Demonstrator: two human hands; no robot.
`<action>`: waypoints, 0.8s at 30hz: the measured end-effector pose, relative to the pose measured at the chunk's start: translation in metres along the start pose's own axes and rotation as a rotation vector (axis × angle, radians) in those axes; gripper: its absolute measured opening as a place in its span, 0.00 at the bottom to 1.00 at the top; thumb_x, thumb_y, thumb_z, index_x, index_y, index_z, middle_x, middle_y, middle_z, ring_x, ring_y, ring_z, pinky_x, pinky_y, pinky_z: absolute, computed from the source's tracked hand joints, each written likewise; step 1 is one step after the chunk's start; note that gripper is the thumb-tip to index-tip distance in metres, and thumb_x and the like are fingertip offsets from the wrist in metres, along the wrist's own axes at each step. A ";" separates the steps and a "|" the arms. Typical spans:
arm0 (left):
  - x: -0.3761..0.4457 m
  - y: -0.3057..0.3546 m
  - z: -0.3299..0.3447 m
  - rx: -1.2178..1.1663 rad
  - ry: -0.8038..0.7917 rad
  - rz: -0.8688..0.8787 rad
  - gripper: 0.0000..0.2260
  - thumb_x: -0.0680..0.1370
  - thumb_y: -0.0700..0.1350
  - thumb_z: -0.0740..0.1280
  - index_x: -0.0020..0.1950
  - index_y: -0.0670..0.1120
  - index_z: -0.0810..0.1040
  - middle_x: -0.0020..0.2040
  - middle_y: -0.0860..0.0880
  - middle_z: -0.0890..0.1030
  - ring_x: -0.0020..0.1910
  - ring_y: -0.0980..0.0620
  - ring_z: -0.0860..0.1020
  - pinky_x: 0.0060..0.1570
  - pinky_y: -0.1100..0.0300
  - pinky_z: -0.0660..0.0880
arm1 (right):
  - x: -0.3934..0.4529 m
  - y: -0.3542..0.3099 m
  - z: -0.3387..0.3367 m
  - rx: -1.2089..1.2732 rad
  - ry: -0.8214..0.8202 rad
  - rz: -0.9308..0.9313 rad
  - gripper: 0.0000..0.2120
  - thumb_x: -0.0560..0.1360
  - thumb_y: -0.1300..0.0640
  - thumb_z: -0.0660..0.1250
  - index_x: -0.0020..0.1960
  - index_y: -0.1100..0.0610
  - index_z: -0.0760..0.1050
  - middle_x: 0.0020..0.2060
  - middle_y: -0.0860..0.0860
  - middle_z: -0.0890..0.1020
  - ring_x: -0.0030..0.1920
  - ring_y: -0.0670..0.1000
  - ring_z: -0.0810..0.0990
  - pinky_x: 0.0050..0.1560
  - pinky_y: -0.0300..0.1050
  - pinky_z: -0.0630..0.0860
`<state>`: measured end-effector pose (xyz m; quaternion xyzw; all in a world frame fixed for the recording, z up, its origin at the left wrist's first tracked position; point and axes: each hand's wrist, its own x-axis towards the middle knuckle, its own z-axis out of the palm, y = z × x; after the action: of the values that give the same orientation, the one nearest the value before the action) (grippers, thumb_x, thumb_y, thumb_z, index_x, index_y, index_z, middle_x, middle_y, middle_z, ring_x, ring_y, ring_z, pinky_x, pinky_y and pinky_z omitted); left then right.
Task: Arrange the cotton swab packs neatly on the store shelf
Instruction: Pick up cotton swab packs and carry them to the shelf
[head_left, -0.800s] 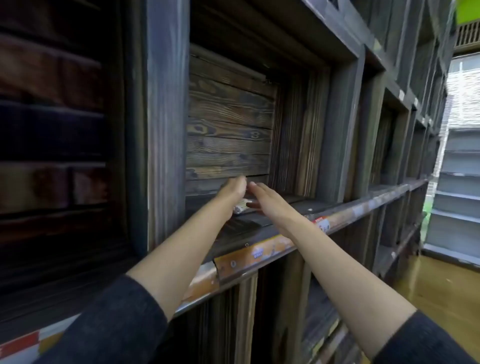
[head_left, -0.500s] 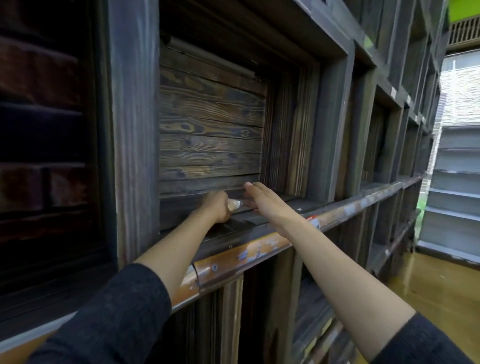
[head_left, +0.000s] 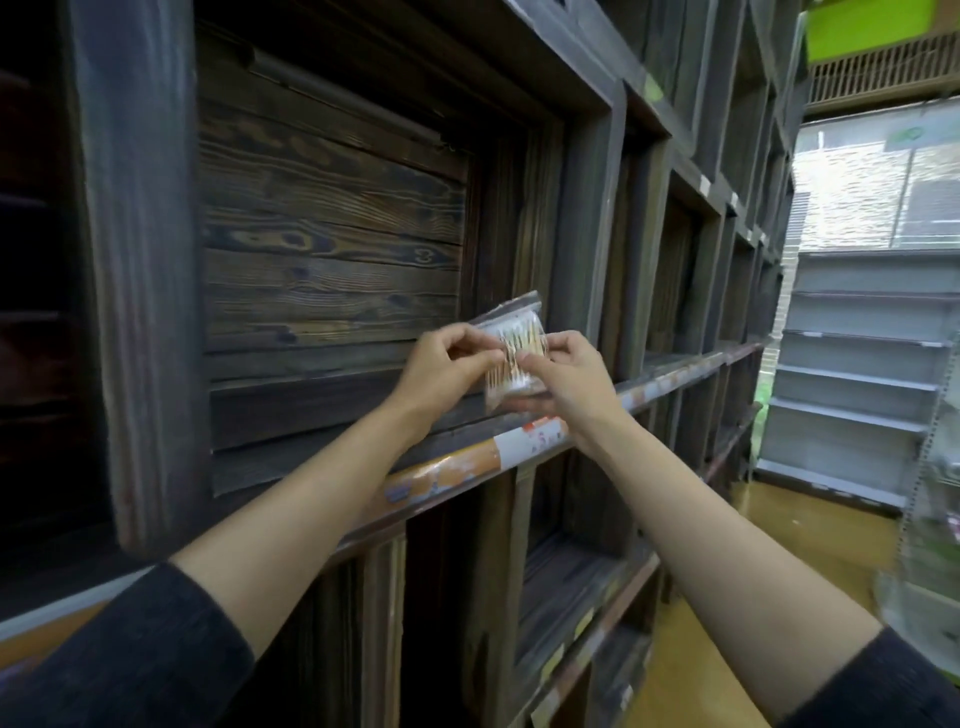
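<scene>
Hands, left hand (head_left: 441, 364) and right hand (head_left: 566, 374), pinch clear plastic cotton swab pack (head_left: 514, 358) above dark wooden store shelf (head_left: 322, 415); best lowered level, squared to the orange-labelled shelf edge (head_left: 447, 467).

My forearms are bare from the elbows down to my hands. I wear a dark charcoal top of a fine knit; its left sleeve (head_left: 130, 660) and right sleeve (head_left: 878, 686) are pushed up to the elbows.
</scene>
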<state>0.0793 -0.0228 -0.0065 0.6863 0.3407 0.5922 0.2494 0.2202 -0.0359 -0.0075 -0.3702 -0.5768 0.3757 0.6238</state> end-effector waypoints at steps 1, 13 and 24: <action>0.002 0.002 0.007 0.009 0.058 -0.012 0.08 0.74 0.36 0.69 0.40 0.49 0.77 0.39 0.51 0.78 0.39 0.57 0.75 0.42 0.64 0.73 | -0.006 -0.005 -0.010 0.010 0.009 -0.004 0.07 0.77 0.65 0.64 0.53 0.62 0.66 0.47 0.60 0.80 0.41 0.55 0.83 0.35 0.52 0.82; -0.029 0.058 0.139 -0.502 -0.173 -0.261 0.07 0.80 0.43 0.63 0.46 0.41 0.77 0.36 0.47 0.83 0.31 0.56 0.81 0.30 0.66 0.76 | -0.087 -0.044 -0.150 -0.213 0.182 0.001 0.02 0.79 0.62 0.61 0.51 0.60 0.69 0.50 0.61 0.80 0.44 0.54 0.82 0.38 0.47 0.83; -0.067 0.085 0.244 -0.382 -0.299 -0.076 0.06 0.77 0.39 0.67 0.40 0.44 0.79 0.40 0.44 0.82 0.38 0.52 0.79 0.41 0.60 0.77 | -0.158 -0.054 -0.245 -0.377 0.378 0.050 0.20 0.79 0.43 0.57 0.55 0.57 0.78 0.50 0.57 0.83 0.52 0.57 0.82 0.53 0.57 0.78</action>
<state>0.3292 -0.1142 -0.0289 0.6934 0.2071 0.5278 0.4446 0.4591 -0.2082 -0.0435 -0.5576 -0.5004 0.2013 0.6310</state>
